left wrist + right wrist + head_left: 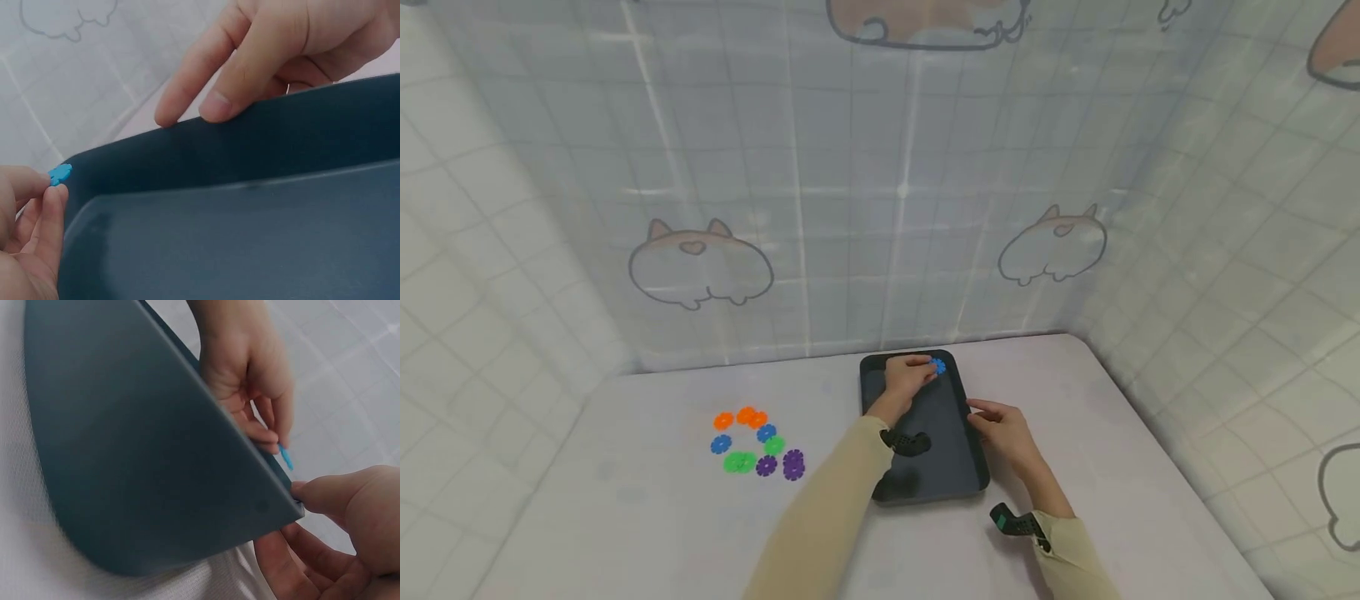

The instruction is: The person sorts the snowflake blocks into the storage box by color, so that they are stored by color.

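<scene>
My left hand (905,379) pinches a small blue notched plastic disc (938,367) between thumb and fingertips. It reaches over the far end of a dark, rectangular tray (936,467). Seen from the left wrist, the blue disc (60,174) is close by the tray's far corner. On the tray's right side, my right hand (1007,433) grips the rim. The right wrist view has that thumb on the rim (299,503) and the other fingers against the outer wall.
Left of the tray, similar discs lie loosely grouped on the pale table (662,533): orange (723,421), blue (721,444), green (740,462) and purple (766,466), several in all. Some overlap. A curtain-like wall (850,250) with cartoon animals stands behind the table.
</scene>
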`<state>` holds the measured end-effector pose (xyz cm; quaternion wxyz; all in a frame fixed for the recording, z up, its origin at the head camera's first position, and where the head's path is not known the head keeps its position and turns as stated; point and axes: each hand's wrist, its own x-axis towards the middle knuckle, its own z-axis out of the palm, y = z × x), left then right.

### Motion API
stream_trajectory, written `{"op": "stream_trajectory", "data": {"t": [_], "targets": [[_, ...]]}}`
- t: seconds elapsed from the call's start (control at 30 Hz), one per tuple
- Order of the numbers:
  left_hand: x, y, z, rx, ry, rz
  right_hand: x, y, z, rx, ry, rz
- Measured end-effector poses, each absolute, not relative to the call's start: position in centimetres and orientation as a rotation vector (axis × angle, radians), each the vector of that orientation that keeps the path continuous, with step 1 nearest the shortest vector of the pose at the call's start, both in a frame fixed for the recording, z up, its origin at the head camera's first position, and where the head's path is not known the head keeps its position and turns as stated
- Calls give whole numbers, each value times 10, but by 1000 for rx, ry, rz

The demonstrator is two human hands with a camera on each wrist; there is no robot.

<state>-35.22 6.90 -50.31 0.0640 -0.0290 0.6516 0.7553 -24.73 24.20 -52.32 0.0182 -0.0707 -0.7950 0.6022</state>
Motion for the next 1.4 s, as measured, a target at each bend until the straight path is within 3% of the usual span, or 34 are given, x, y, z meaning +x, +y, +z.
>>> {"op": "stream_trajectory", "data": {"t": [0.8,1.4], "targets": [[-361,99,-528,-168,2120,2268,-245,250,-521,-164,-2488,1854],[-361,97,-527,-192,2547,1886,-248,245,-523,-134,-2497,1875]]}}
